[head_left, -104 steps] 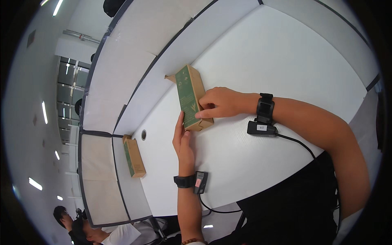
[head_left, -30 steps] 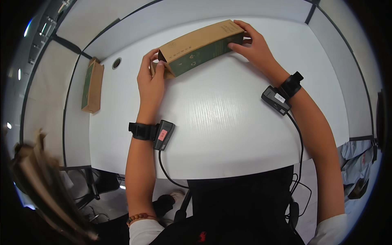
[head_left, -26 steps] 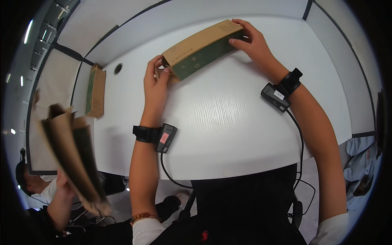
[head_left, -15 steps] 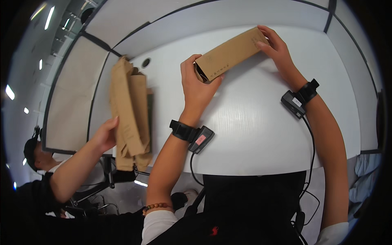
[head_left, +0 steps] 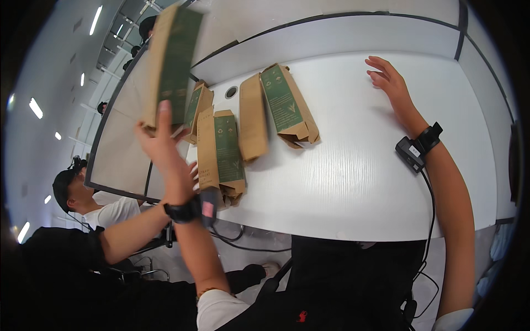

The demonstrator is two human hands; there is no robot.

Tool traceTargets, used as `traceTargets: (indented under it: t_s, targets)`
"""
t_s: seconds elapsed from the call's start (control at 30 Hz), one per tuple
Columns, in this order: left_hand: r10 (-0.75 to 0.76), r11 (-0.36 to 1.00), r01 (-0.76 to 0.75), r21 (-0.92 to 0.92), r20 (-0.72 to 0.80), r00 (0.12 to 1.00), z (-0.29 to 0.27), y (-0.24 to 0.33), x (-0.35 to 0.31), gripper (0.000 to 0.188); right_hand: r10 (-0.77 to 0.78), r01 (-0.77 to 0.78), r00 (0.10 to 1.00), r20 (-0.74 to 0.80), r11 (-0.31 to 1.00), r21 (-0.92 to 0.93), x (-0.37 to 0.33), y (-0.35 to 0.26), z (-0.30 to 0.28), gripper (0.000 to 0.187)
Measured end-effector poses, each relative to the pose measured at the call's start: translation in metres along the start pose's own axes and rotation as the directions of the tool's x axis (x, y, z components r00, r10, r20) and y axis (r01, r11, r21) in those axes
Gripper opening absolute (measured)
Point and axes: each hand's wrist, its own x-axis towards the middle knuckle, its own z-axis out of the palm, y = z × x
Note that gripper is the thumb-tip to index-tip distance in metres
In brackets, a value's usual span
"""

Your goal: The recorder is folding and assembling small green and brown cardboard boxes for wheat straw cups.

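Note:
My left hand (head_left: 168, 154) is raised at the left side, closed around the lower end of a long brown cardboard box (head_left: 170, 60) with a green side. The box stands nearly upright and is blurred. My right hand (head_left: 392, 85) hovers over the far right of the table, its fingers apart and holding nothing. Between my hands, a brown-and-green box (head_left: 284, 102) with crumpled end flaps lies next to a plain brown box (head_left: 253, 118), which is blurred. Farther left are another green-and-brown box (head_left: 227, 154) and a smaller-looking box (head_left: 199, 107).
A co-worker's forearm (head_left: 132, 226) reaches in from the lower left, its hand partly hidden behind mine. Grey partition walls (head_left: 331, 36) border the white table (head_left: 353, 182). A round cable hole (head_left: 231, 92) sits near the far left. Cables (head_left: 430, 220) run from my wrist devices.
My right hand has let go of the box. My left hand has swung left and holds a box upright. The boxes bunched at the left now lie spread on the table.

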Motion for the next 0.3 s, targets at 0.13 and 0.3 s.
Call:
traceTargets:
  t_s: [0.13,0.3]
  targets:
    - [-0.022,0.912,0.087,0.401,-0.163,0.986,-0.059,-0.061,0.08,0.062,-0.043,0.045,0.998,0.047,0.998,-0.042,-0.002,0.012,0.008,0.052]
    - [-0.05,0.719,0.168,0.674,-0.191,0.98,-0.072,-0.135,0.107,0.066,-0.007,0.007,0.997,0.08,1.0,0.003,0.001,0.006,0.003,0.053]
